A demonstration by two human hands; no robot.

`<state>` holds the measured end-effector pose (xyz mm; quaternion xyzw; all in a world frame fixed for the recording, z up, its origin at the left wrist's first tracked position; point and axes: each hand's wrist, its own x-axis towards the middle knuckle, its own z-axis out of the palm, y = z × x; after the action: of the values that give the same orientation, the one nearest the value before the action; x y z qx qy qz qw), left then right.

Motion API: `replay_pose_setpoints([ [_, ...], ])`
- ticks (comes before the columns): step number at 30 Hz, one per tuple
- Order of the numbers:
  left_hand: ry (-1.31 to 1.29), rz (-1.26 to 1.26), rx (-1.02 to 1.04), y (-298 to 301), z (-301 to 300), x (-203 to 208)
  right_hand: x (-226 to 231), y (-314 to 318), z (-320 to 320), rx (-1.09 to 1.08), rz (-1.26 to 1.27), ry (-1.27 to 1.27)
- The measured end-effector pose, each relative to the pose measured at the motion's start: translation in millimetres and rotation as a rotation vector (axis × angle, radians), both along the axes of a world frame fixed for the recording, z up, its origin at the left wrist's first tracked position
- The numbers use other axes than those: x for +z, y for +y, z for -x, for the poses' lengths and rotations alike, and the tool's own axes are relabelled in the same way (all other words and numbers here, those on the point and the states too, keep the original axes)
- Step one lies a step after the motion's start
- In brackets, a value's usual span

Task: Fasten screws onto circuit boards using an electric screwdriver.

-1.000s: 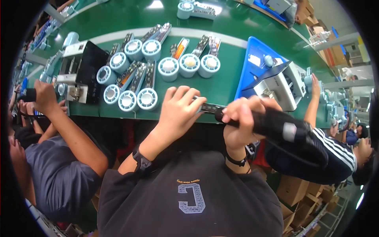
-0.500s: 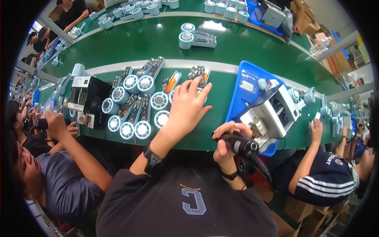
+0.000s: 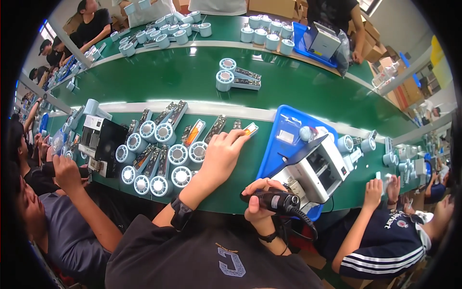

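My left hand (image 3: 222, 156), with a black watch on its wrist, bends its fingers around a light-blue housing (image 3: 250, 129) with an orange part inside. The palm hides that housing's near end. My right hand (image 3: 260, 198) grips a black electric screwdriver (image 3: 278, 201), its coiled cable hanging off the right end. The driver's tip is hard to make out and is held apart from the housings. Left of my left hand lie several similar housings with round slotted heads (image 3: 178, 154) and long handles, some showing circuit boards.
A blue tray (image 3: 269, 153) on the right carries a white-and-black machine (image 3: 317, 168). Another black-and-white machine (image 3: 100, 142) stands left of the housings. Two housings (image 3: 239, 79) lie on the green surface beyond the white rail (image 3: 231, 109). Co-workers sit close on both sides.
My left hand's fingers have gone from spread to bent around the housing. The screwdriver, still in my right hand, lies more level. My view has tilted up, showing more of the far side.
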<state>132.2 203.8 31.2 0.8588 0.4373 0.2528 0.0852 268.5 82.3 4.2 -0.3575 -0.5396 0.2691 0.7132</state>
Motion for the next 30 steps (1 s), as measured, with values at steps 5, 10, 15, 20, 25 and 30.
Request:
replay_pose_setpoints([
  [5, -0.202, -0.176, -0.069, -11.5, 15.5, 20.8, 3.8, -1.6, -1.2, 0.103, 0.014, -0.125],
  [10, -0.278, -0.208, -0.230, -55.7, 75.2, 5.4, -13.2, -17.7, 1.5, 0.056, 0.054, -0.319],
  [15, -0.164, -0.110, -0.479, -85.1, 120.7, -39.3, -50.4, -40.7, 12.6, -0.208, 0.041, -0.264],
  [20, -0.146, -0.049, -0.552, -105.8, 132.4, -76.9, -73.3, -25.7, 24.4, -0.334, -0.005, -0.251],
  [25, -0.185, -0.019, -0.381, -117.4, 126.9, -98.1, -84.1, -21.3, 18.6, -0.259, -0.156, -0.259],
  [30, -0.269, -0.011, -0.289, -116.4, 123.7, -119.5, -91.6, -23.4, 19.3, -0.146, -0.134, -0.263],
])
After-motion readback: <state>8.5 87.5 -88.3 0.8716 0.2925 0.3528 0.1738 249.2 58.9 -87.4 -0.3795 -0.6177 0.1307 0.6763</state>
